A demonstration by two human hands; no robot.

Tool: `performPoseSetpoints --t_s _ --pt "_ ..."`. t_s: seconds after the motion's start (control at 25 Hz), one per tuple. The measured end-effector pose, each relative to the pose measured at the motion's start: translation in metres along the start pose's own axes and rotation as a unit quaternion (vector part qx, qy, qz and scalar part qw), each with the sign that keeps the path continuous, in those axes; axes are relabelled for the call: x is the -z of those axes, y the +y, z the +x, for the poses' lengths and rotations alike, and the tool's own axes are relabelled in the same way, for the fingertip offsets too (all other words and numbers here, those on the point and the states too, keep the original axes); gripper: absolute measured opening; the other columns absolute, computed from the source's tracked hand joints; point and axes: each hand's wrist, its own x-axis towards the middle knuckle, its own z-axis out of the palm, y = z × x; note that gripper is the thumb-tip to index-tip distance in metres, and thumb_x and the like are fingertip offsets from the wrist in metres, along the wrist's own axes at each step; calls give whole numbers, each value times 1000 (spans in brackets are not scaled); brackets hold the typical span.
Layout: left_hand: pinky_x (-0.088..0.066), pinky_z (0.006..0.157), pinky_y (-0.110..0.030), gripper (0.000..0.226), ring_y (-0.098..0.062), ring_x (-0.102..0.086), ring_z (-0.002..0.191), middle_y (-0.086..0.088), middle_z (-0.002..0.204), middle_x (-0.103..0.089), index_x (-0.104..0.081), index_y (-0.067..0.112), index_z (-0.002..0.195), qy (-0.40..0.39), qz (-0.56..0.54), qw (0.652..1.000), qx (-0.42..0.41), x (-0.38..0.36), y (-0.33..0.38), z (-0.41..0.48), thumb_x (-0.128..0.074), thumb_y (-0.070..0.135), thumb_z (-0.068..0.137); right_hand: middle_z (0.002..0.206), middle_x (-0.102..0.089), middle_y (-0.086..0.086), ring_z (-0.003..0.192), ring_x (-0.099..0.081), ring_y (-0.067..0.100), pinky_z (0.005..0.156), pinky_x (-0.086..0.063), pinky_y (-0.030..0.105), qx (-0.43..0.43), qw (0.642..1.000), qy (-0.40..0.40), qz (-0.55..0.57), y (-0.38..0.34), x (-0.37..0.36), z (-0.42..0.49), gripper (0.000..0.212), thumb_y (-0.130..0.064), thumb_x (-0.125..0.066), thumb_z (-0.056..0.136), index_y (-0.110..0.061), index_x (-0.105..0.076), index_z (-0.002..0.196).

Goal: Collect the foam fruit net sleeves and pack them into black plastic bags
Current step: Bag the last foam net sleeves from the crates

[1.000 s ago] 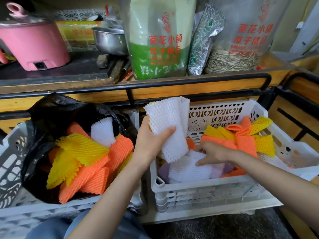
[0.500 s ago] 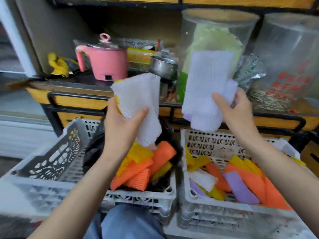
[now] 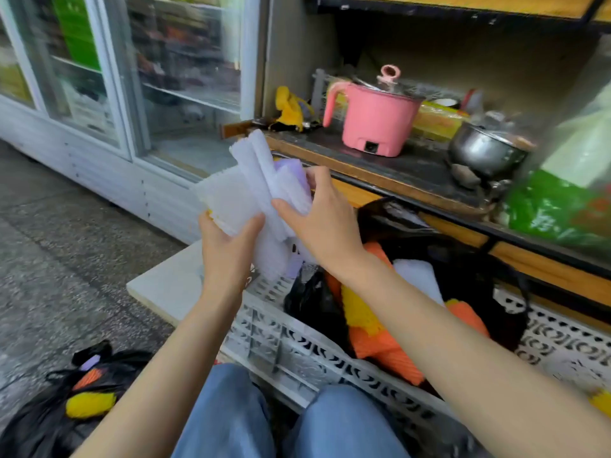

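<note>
A bundle of white foam net sleeves (image 3: 251, 193) was held above the left end of the white perforated plastic crate (image 3: 297, 355). The left hand (image 3: 228, 249) was clamped round the lower part of the bundle, with the thumb in front. The right hand (image 3: 325, 226) was pinching its upper right side, where a pale purple foam sleeve (image 3: 288, 166) was seen behind.

The sleeves were judged to be very light, soft and springy. They could be squeezed flat without damage, but would probably spread when released, so a hold across the middle of the whole stack was thought best.

The black plastic bag (image 3: 463, 259) inside the crate was partly covered by the right forearm. The sleeves in the bundle could not be counted, and the right fingers were mostly hidden behind it. A second black plastic bag (image 3: 49, 411), on the ground left of the crate, was cut off by the picture edge.
</note>
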Motion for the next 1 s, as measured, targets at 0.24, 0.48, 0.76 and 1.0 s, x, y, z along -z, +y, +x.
performPoseSetpoints --t_s 0.24,0.48,0.76,1.0 --pt "-42 75 -2 67 13 -51 96 9 118 -44 -29 14 127 9 31 999 -1 43 -21 27 -73 31 78 127 -56 2 114 -52 20 96 -43 39 11 983 -148 109 -14 -65 8 38 -34 -44 98 -15 -48 130" --pt "-54 82 -22 111 -13 -62 107 -8 121 -60 -45 3 128 58 12 998 38 72 -57 73 -82 61 41 118 -63 4 113 -54 17 101 -40 34 -24 976 -146 156 -44 -117 25 35 -15 -39 99 -14 -50 133" --pt "-47 61 -13 49 0 -63 76 -7 97 -69 -61 -3 110 32 29 998 39 87 -86 105 -82 17 70 90 -62 -8 67 -66 6 52 -50 15 -130 940 -248 195 -24 -135 65 25 -15 -54 93 -16 -66 115" --pt "-48 79 -20 74 -6 -60 97 2 114 -59 -45 12 125 73 30 995 61 80 -100 118 -86 30 65 105 -63 -2 90 -61 10 77 -50 23 -182 967 -145 102 82 -160 98 12 -16 -57 92 -24 -65 96"
